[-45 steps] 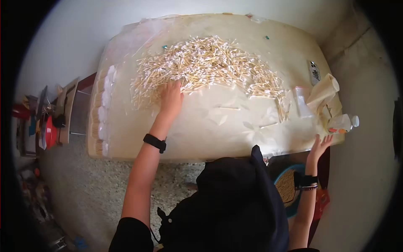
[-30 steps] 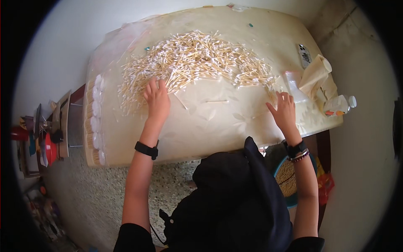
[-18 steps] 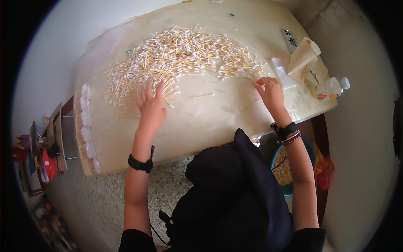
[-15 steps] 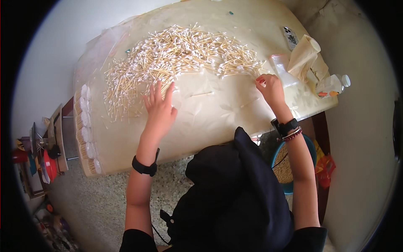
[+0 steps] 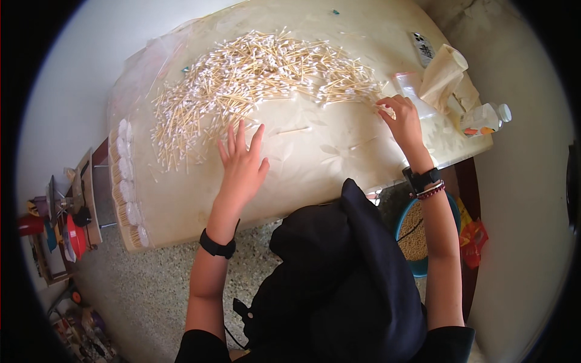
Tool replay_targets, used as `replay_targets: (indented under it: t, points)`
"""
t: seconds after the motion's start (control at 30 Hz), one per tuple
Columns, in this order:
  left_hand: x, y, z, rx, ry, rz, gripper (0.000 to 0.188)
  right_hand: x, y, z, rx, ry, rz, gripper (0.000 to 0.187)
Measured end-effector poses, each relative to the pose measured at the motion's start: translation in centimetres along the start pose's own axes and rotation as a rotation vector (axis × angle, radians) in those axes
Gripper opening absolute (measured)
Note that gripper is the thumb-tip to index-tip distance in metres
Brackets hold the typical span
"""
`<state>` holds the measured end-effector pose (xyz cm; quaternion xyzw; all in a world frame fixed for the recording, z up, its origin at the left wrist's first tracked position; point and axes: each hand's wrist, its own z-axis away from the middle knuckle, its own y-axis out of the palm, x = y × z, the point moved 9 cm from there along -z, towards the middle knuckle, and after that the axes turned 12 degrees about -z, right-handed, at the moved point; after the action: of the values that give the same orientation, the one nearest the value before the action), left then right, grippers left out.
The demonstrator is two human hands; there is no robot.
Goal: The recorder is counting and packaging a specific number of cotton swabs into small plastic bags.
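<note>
A wide, loose heap of cotton swabs (image 5: 266, 66) with white tips and pale sticks curves across the table. My left hand (image 5: 242, 172) is open just below the heap's near edge, fingers spread and nothing in them. At the heap's right end, my right hand (image 5: 404, 121) has its fingers curled in a pinch; white tips show between them, how many I cannot tell. One single swab (image 5: 293, 130) lies apart between my hands. Bundled swabs in clear bags (image 5: 126, 187) line the table's left edge.
On the right stand a brown paper roll (image 5: 445, 75) and a clear bottle with a white cap (image 5: 484, 120), beside a clear plastic bag (image 5: 414, 94). A dark printed packet (image 5: 423, 49) lies behind them. Below the table's right edge sits a blue basin of grains (image 5: 414, 236).
My left hand has drawn back slightly from the heap, toward me and to the right. My right hand has shifted a little right and upward, its fingers still pinched.
</note>
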<state>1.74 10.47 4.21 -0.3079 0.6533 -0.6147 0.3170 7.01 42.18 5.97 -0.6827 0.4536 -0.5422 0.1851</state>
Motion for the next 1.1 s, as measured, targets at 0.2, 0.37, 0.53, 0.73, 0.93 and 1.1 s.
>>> replay_targets:
  t: [0.2,0.37,0.53,0.73,0.93,1.1]
  points:
    - [-0.2,0.2,0.4,0.016,-0.019,0.024,0.068,2.2,0.5,0.6,0.043,-0.209,0.189,0.007]
    - [-0.4,0.7,0.5,0.035,-0.020,0.034,0.067,3.0,0.7,0.5,0.045,-0.333,0.315,0.003]
    - [-0.7,0.9,0.7,0.035,-0.018,0.026,0.067,3.9,2.2,0.6,0.177,-0.500,0.436,0.002]
    - [-1.1,1.0,0.8,0.033,-0.014,0.050,0.066,3.6,3.8,-0.1,0.177,-0.516,0.578,0.007]
    - [-0.8,1.1,0.9,0.034,-0.020,0.057,0.065,2.0,3.4,-0.7,0.266,-0.383,0.396,0.007]
    - [-0.5,1.2,1.0,0.030,-0.028,0.058,0.065,2.3,1.8,-0.7,0.257,-0.370,0.204,0.007]
